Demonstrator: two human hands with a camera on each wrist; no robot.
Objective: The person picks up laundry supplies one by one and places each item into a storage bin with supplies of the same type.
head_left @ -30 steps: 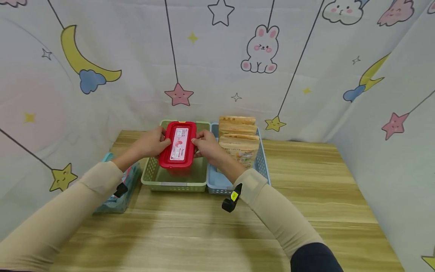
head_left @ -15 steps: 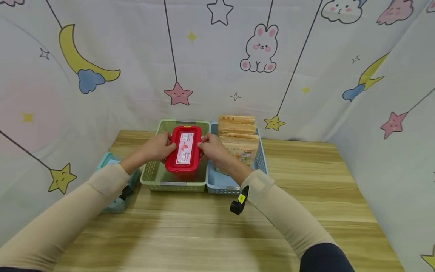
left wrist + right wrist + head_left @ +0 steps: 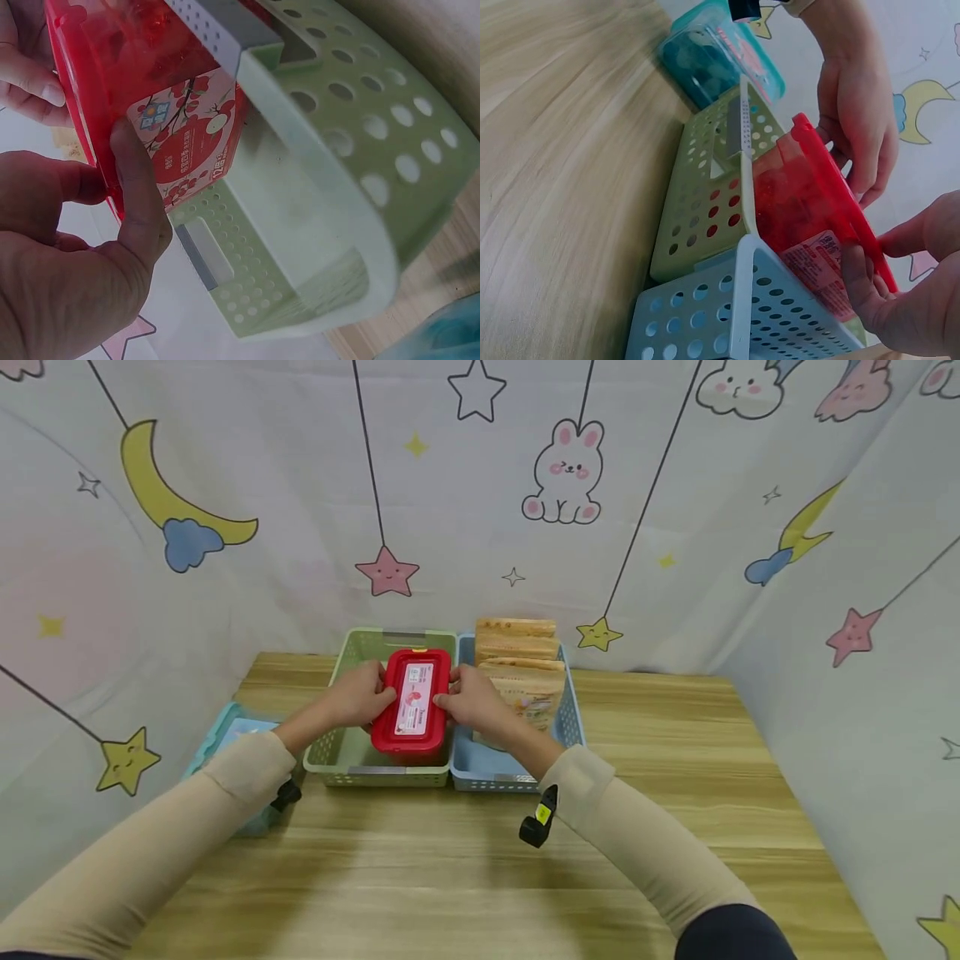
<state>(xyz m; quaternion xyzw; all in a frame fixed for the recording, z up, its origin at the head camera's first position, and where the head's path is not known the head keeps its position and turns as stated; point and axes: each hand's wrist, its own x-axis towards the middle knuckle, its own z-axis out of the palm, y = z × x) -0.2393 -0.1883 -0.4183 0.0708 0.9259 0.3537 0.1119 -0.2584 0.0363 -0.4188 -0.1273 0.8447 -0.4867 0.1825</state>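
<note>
A red lidded plastic container [image 3: 413,700] with a pink label on its lid is held between both hands, partly down inside the green basket [image 3: 352,770]. My left hand [image 3: 363,695] pinches the left edge of the lid, thumb on top and fingers underneath. On the opposite edge, my right hand [image 3: 477,700] grips the rim the same way. In the left wrist view, the clear red side of the container [image 3: 150,45] tilts within the basket's wall. From the right wrist view, its lower part sits behind the perforated basket side [image 3: 705,202], so its base is hidden.
A blue basket [image 3: 487,772] adjoins the green one on the right and holds several upright tan packets [image 3: 521,685]. At the left stands a teal-lidded container [image 3: 225,727], partly behind my left sleeve. A patterned cloth [image 3: 450,527] hangs behind the wooden table [image 3: 420,877].
Both hands have carried the red container rightward and toward the front, lower into the green basket. The baskets keep their places while the view shifts slightly.
</note>
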